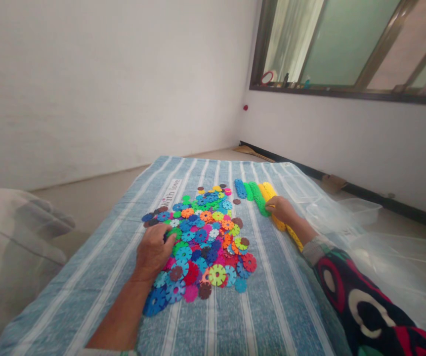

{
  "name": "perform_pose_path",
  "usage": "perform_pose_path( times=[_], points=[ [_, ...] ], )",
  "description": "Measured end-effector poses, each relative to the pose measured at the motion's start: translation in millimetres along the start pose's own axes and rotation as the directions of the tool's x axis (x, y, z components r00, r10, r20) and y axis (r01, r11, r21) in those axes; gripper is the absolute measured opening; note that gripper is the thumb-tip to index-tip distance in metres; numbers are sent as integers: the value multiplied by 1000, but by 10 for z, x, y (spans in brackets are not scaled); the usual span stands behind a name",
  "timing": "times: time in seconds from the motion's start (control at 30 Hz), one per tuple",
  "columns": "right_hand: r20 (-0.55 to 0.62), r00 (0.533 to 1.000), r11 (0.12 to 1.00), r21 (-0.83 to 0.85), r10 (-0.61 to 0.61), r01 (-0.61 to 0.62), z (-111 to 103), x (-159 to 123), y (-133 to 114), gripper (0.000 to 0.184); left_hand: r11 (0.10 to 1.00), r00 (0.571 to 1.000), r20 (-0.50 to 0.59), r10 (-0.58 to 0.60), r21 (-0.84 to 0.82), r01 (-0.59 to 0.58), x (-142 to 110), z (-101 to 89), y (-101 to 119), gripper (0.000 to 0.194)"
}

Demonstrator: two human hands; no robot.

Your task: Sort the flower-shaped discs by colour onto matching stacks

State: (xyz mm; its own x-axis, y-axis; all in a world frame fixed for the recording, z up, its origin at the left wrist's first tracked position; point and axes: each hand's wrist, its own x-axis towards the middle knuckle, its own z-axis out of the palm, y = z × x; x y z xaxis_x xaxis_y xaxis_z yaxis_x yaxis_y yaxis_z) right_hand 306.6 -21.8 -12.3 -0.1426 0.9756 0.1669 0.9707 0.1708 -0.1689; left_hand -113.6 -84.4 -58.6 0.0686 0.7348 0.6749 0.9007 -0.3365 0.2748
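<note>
A heap of flat, coloured snowflake-shaped plastic discs (205,242) lies on a blue striped cloth (272,306). My left hand (153,252) rests on the heap's left side, its fingers curled down onto the discs. To the right stand rows of stacked discs: a blue row (240,188), a green row (257,198) and a yellow row (287,230). My right hand (282,207), in a patterned sleeve, lies over the yellow row with fingers pinched at the near end of the green one.
Clear plastic bags (383,247) and a clear plastic box (361,210) lie at the right of the cloth. A grey cushion (9,247) sits at the left. White walls and a window (346,44) stand beyond.
</note>
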Motion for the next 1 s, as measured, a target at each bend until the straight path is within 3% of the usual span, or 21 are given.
perform_pose_path(
  times=[0.13, 0.27, 0.43, 0.5, 0.6, 0.73, 0.83, 1.0],
  points=[
    [-53, 997, 998, -21, 62, -63, 9, -24, 7, 31, 1000, 1000, -3, -13, 12, 13, 7, -30, 35, 17],
    [-81, 995, 998, -16, 54, -56, -2, -76, -99, 26, 1000, 1000, 7, -23, 20, 23, 27, -83, 96, 18],
    [-79, 994, 997, 28, -76, 78, -21, -223, -532, 18, 999, 999, -32, -34, -39, 32, 64, -170, 200, 22],
    [-100, 973, 972, 89, -206, 215, -22, -315, -799, 17, 994, 998, -36, -50, -100, 46, 78, -206, 264, 23],
    [-142, 914, 905, 143, -381, 400, -11, -452, -1228, 14, 970, 995, 29, -91, -225, 95, 80, -242, 403, 23],
    [-197, 851, 840, 165, -486, 517, 25, -554, -1672, 16, 912, 980, 171, -102, -378, 161, 44, -242, 622, 22],
    [-175, 824, 814, 144, -539, 563, 48, -562, -1824, 13, 868, 962, 262, -80, -456, 196, 7, -225, 731, 23],
    [-97, 841, 830, 136, -533, 541, 52, -573, -1846, 15, 843, 948, 311, -73, -489, 225, -5, -229, 799, 25]
  ],
)
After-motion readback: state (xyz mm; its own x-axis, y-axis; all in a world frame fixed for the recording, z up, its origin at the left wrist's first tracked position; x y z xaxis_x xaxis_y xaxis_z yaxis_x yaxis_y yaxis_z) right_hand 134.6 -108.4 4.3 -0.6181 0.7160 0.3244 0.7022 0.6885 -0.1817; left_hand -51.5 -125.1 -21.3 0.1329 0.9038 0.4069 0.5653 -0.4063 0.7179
